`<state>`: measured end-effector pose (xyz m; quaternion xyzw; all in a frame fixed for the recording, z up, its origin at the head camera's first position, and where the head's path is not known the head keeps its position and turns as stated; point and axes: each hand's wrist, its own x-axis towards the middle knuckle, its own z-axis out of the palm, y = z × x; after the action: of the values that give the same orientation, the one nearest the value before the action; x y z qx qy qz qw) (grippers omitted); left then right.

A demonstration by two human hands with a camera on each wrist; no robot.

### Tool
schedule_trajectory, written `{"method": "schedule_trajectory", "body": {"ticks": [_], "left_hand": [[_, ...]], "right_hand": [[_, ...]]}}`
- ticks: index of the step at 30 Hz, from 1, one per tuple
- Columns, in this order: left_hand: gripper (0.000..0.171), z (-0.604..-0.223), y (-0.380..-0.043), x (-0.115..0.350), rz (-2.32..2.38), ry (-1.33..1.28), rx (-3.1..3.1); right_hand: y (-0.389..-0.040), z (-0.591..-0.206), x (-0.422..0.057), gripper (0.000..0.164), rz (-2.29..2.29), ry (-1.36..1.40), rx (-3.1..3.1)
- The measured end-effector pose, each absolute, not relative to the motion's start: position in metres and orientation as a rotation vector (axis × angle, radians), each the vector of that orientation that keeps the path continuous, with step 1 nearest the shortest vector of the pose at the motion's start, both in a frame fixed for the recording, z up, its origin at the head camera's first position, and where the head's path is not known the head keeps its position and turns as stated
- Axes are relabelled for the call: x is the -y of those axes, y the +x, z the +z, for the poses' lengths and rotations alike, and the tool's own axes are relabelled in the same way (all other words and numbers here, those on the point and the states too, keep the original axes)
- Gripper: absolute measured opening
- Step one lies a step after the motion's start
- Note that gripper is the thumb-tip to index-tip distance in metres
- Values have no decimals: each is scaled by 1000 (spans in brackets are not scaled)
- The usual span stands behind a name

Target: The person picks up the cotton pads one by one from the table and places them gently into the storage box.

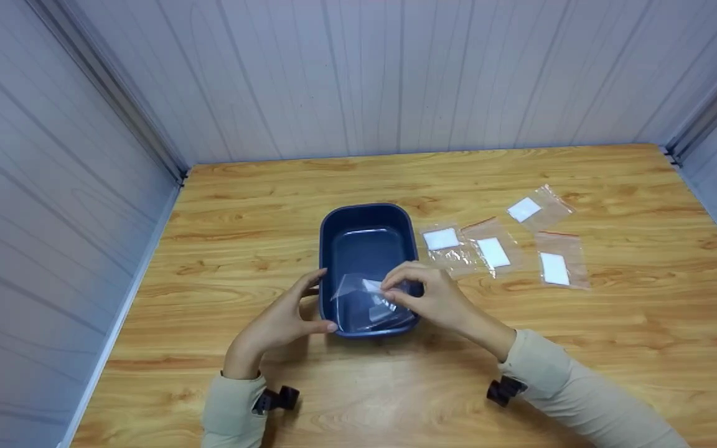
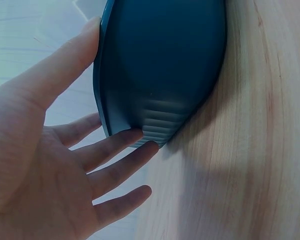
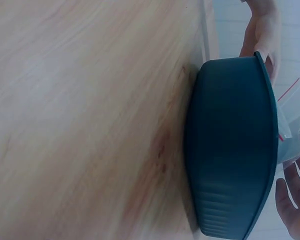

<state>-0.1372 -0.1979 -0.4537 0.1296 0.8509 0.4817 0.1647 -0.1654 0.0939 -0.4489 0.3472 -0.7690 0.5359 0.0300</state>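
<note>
A dark blue plastic basin (image 1: 368, 218) stands on the wooden table, one side of it close up in both wrist views. My left hand (image 1: 277, 320) rests at its left side. In the left wrist view the thumb (image 2: 72, 60) touches the rim, and loosely spread fingers lie along the outer wall. Over the basin's near half, my right hand (image 1: 433, 298) pinches a clear plastic bag (image 1: 349, 285) with a white piece in it between thumb and fingertips. A red line shows on clear plastic (image 3: 289, 90) beyond the basin rim in the right wrist view.
Right of the basin lie several clear zip bags, each with a white rectangle inside: one bag (image 1: 441, 239) next to the basin, another bag (image 1: 493, 252) beside it, others farther right (image 1: 554, 267). Pale panel walls (image 1: 365, 74) enclose the table (image 1: 240, 218) at the back and sides.
</note>
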Motion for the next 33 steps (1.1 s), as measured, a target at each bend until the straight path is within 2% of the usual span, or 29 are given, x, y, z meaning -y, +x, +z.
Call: {"method": "schedule_trajectory", "body": {"ticks": [17, 27, 33], "left_hand": [[97, -455, -137, 196, 1380, 337, -2433], [97, -454, -137, 198, 1391, 358, -2407], [98, -454, -137, 198, 1390, 362, -2407]], "right_hand": [[-172, -451, -99, 15, 1671, 1015, 2419], [-168, -417, -107, 15, 1694, 907, 2418], [-178, -419, -120, 15, 1662, 811, 2410]]}}
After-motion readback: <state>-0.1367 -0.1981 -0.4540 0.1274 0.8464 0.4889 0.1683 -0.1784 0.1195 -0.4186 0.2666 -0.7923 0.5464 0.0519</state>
